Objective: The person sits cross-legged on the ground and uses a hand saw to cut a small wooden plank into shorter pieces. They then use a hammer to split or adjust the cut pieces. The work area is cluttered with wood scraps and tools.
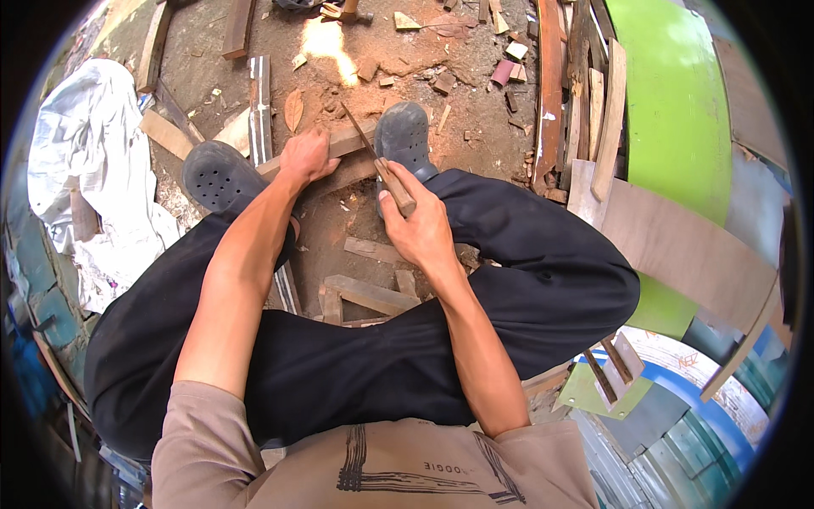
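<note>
My left hand (307, 157) is closed over a wooden strip (352, 139) lying across the ground between my shoes. In my right hand (421, 222) is a wooden-handled tool (398, 193) with a long, narrow, rusty-looking blade. The blade points away from me, its tip just beyond the wooden strip. It shows almost edge-on, so I cannot tell if it is a saw or a knife. My left shoe (222, 178) and right shoe (404, 138), both dark clogs with holes, stand at either side of the strip.
Wood offcuts (373, 294) lie beneath my legs, with more scraps and reddish dust ahead. White cloth (93, 170) is heaped at the left. Long boards (549, 93) and a green panel (678, 102) lie at the right, near a brown sheet (687, 246).
</note>
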Demonstrator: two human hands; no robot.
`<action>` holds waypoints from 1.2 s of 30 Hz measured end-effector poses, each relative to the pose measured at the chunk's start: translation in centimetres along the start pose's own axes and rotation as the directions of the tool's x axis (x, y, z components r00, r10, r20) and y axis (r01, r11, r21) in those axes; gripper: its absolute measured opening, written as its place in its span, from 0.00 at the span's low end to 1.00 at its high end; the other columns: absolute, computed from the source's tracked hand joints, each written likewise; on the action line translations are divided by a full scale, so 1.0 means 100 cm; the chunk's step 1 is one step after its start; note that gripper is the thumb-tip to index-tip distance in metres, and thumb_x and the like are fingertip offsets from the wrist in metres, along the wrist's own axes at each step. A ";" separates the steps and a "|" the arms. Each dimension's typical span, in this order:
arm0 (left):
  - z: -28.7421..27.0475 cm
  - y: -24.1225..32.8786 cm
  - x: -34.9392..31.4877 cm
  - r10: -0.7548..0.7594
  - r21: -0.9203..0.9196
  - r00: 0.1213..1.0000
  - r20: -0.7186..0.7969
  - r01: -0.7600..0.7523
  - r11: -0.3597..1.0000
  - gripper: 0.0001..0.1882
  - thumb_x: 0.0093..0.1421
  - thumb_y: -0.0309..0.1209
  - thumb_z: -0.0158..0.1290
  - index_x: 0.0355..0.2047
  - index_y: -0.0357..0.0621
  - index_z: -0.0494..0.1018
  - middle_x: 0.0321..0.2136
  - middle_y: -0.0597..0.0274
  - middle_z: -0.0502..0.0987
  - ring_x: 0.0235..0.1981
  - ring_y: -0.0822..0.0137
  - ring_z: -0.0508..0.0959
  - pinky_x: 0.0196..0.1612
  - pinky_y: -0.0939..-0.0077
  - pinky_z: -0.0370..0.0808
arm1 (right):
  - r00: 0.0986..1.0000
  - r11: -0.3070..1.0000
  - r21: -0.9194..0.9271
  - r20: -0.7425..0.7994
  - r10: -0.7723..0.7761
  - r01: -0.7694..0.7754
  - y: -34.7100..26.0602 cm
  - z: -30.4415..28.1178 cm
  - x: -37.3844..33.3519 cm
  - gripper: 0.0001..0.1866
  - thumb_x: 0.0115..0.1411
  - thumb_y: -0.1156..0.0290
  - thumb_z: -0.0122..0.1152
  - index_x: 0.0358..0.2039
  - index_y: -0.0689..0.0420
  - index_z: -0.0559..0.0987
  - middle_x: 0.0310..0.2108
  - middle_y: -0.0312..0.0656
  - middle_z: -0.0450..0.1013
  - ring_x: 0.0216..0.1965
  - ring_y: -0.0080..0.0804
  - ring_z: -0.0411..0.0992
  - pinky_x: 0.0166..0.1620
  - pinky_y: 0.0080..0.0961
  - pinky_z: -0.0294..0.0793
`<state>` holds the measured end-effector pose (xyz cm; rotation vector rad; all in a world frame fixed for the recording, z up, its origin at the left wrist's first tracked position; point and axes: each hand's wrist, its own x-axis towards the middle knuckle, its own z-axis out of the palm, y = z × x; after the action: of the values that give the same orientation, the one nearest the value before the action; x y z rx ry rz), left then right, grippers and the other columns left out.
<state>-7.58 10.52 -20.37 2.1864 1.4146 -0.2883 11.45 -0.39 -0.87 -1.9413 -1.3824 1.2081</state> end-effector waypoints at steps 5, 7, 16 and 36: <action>-0.001 0.000 -0.002 -0.009 0.013 1.000 0.004 0.009 1.000 0.29 0.56 0.47 0.64 0.47 0.35 0.74 0.47 0.47 0.79 0.49 0.49 0.80 0.52 0.57 0.79 | 1.000 0.997 0.078 0.019 0.019 -0.020 -0.001 -0.012 -0.017 0.25 0.65 0.72 0.60 0.61 0.64 0.73 0.54 0.61 0.75 0.58 0.57 0.73 0.59 0.37 0.72; 0.000 0.000 -0.005 0.001 0.018 0.999 -0.035 -0.001 1.000 0.29 0.55 0.47 0.64 0.47 0.35 0.74 0.46 0.46 0.79 0.49 0.49 0.80 0.52 0.57 0.79 | 0.999 0.999 0.042 0.042 0.011 -0.013 -0.029 -0.038 -0.048 0.25 0.65 0.72 0.60 0.61 0.64 0.73 0.54 0.61 0.76 0.58 0.57 0.73 0.60 0.36 0.72; 0.002 0.001 0.001 0.017 0.001 1.000 -0.021 -0.017 1.000 0.30 0.55 0.47 0.64 0.48 0.35 0.73 0.46 0.45 0.79 0.50 0.48 0.80 0.53 0.58 0.78 | 1.000 0.999 0.049 -0.013 0.021 -0.020 0.019 0.012 0.023 0.24 0.64 0.69 0.60 0.60 0.61 0.75 0.49 0.63 0.77 0.53 0.55 0.77 0.55 0.37 0.75; 0.013 -0.014 0.003 0.010 -0.014 1.000 -0.014 -0.010 1.000 0.31 0.54 0.45 0.64 0.53 0.39 0.73 0.44 0.43 0.79 0.45 0.45 0.81 0.48 0.54 0.79 | 0.999 0.992 0.130 -0.052 0.011 -0.004 0.006 -0.011 -0.063 0.25 0.64 0.74 0.61 0.62 0.62 0.74 0.52 0.60 0.77 0.57 0.50 0.76 0.58 0.34 0.74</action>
<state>-8.54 10.50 -22.06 2.1876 1.4086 -0.2591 12.05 -6.29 1.69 -1.8764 -1.2396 1.2107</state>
